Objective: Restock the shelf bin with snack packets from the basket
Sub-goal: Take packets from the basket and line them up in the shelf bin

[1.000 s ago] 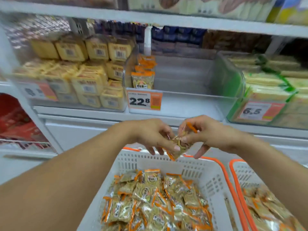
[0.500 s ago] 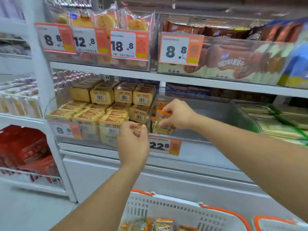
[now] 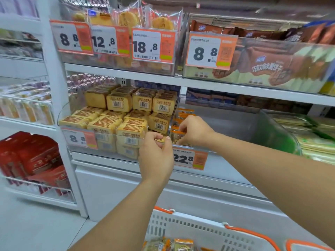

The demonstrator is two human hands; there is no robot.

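Both arms stretch forward and up. The left hand (image 3: 156, 154) shows its back, the fingers curled and pinching something small. The right hand (image 3: 194, 130) reaches further, the fingers bent downward, pinching too.

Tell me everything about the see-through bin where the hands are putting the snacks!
The clear plastic bin sits on the middle shelf, behind the 22.8 price tag. It looks mostly unfilled: only a row of orange-edged snack packets stands along its left wall. The right hand reaches over its front edge, gripping a packet inside. The left hand holds another packet just in front of it. A green-tinted bin sits at its right side.
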